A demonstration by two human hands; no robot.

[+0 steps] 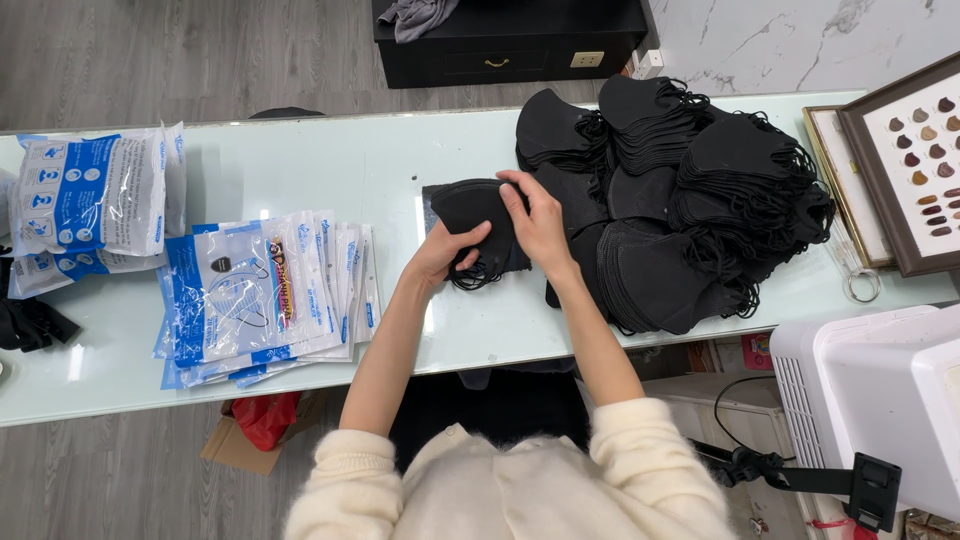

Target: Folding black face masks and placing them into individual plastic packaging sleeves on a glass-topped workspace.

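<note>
Framed colour chart point(915, 160) cut off at right edge; white machine point(880, 400) cropped bottom right; black mask point(480, 215) partly hidden under both hands; packet print unreadable.

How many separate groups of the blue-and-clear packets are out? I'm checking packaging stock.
2: a fanned stack of packets on the glass table left of the left hand, and a second bundle at the far left edge. More may lie out of view.
</note>
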